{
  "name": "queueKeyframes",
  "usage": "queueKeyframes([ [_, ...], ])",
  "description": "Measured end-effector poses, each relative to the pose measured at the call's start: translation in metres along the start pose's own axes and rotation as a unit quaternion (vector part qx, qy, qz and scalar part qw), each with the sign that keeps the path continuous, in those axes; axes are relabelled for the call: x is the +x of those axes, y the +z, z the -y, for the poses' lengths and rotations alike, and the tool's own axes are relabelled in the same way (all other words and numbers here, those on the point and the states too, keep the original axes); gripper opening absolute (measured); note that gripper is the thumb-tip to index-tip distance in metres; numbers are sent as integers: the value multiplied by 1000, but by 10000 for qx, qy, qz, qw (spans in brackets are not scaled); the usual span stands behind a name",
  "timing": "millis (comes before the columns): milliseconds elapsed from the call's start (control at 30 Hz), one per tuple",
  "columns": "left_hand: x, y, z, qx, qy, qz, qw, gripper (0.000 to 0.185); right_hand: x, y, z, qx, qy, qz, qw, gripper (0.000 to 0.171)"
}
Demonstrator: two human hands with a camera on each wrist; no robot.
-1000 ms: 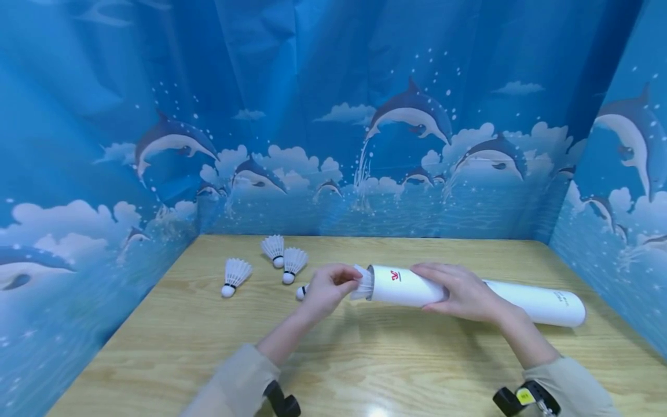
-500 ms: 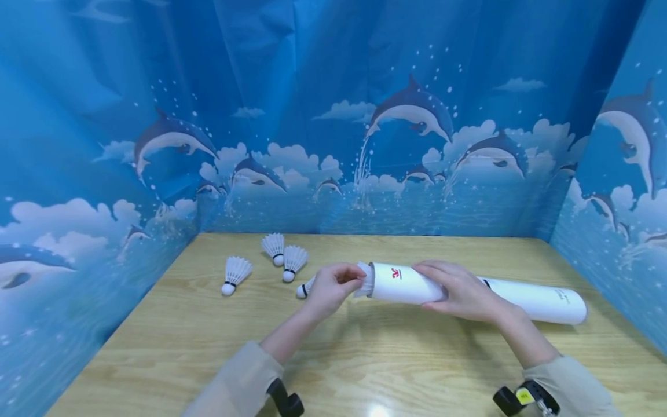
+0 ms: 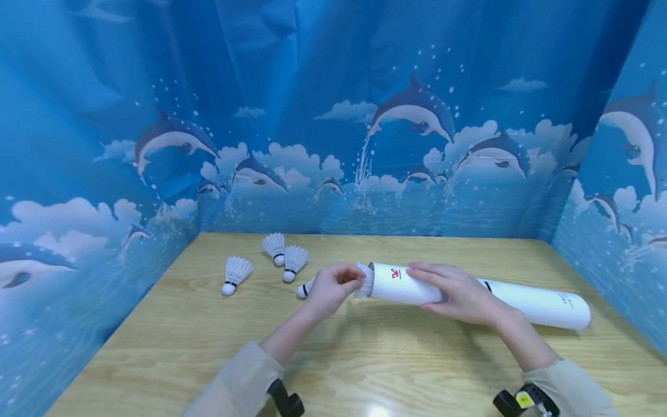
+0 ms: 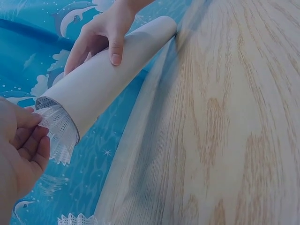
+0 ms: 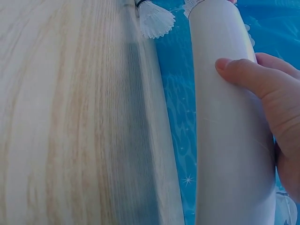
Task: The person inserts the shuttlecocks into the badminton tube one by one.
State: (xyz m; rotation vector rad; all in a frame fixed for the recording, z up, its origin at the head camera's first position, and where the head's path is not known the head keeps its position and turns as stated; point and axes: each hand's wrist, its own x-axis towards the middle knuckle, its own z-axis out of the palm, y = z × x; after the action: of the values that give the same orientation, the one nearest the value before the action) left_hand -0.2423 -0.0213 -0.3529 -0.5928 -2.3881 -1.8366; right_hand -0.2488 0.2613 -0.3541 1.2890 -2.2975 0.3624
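Observation:
A long white shuttlecock tube with a red logo near its mouth lies crosswise before me, its mouth facing left. My right hand grips it from above near the middle, thumb on the near side and fingers over the far side. Out of the mouth sticks the white net-like skirt of a shuttlecock. My left hand pinches the edge of that skirt between thumb and fingertips; the rest of this shuttlecock is hidden inside the tube. Behind the left hand, a shuttlecock on the table is partly covered.
Three more white shuttlecocks rest on the table's left: one alone, a back one and a neighbour close beside it. The wooden table meets a blue dolphin-print curtain at the back and sides.
The left hand has shifted slightly right with the skirt it pinches. The tube's right end has moved a little to the right. The right hand's fingers have edged left along the tube.

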Motion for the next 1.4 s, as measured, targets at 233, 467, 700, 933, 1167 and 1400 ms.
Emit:
queueKeyframes([
  [233,3,6,1,-100,71,-100,9999,9,0,-3,1,17,87,36,10000,66],
  [467,4,12,3,-55,158,-109,9998,9,-3,-2,-1,20,98,-24,9999,65],
  [700,4,20,1,-123,109,-89,9998,8,-3,-1,-2,58,60,-73,9999,65],
  [933,6,24,1,-223,104,-228,9994,9,-3,-2,-1,104,125,-101,9998,65],
  [1167,5,26,0,-240,-127,-171,9995,10,-2,-2,1,98,133,-76,9998,66],
  [1400,7,24,-1,-303,-301,37,9991,10,-2,-2,1,120,214,-40,9997,74],
])
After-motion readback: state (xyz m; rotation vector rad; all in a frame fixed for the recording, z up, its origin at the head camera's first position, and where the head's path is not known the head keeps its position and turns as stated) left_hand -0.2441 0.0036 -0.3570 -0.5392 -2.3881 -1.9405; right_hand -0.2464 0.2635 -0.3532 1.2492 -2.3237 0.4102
